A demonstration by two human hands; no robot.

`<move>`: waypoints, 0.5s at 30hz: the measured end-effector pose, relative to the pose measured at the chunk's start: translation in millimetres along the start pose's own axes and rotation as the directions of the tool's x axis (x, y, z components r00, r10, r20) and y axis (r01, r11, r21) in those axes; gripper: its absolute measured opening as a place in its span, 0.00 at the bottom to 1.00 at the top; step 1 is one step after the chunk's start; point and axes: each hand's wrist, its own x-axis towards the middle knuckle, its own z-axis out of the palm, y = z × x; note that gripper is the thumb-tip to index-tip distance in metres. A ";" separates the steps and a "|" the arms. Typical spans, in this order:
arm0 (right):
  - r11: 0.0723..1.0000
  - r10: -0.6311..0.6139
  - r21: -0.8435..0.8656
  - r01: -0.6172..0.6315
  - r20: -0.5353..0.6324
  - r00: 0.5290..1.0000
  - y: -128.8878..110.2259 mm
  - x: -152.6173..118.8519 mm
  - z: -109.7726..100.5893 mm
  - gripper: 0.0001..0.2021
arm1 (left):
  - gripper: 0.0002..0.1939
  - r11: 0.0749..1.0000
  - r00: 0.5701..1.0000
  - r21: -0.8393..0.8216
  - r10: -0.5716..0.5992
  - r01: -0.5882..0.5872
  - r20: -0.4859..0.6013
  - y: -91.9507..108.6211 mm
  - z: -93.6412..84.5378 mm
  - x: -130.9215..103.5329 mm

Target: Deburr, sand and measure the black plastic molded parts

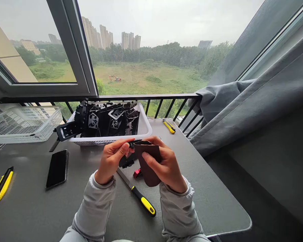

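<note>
Over the middle of the table my left hand (110, 160) grips a black plastic part (127, 161) between thumb and fingers. My right hand (166, 164) pinches a folded piece of dark brown sandpaper (151, 168), its thumb on the near face. The sandpaper meets the right end of the part and hides some of it. Below the hands lies a file (141, 198) with a black and yellow handle, its blade pointing up and left. A small red object (137, 172) sits on the table, partly covered by the sandpaper.
A white basket (145, 124) heaped with black plastic parts (108, 117) stands at the back. Another white basket (25, 134) is at the far left. A phone (57, 169), a yellow and black knife (2, 186) and a smaller yellow cutter (169, 126) lie on the grey table (204, 201).
</note>
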 end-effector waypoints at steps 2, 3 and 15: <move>1.000 0.014 0.016 -0.014 -0.028 1.000 0.1 -0.3 0.6 0.08 | 0.15 1.000 1.000 -0.005 0.005 -0.005 0.002 0.5 0.5 0.1; 1.000 0.024 0.013 -0.023 -0.050 0.998 0.3 -0.2 1.1 0.08 | 0.15 1.000 1.000 -0.001 0.001 -0.001 -0.001 1.1 1.0 0.2; 0.987 0.087 0.138 -0.081 -0.034 0.996 -1.6 -0.4 0.0 0.07 | 0.16 0.998 0.999 -0.051 -0.027 0.025 -0.046 -1.6 0.2 0.5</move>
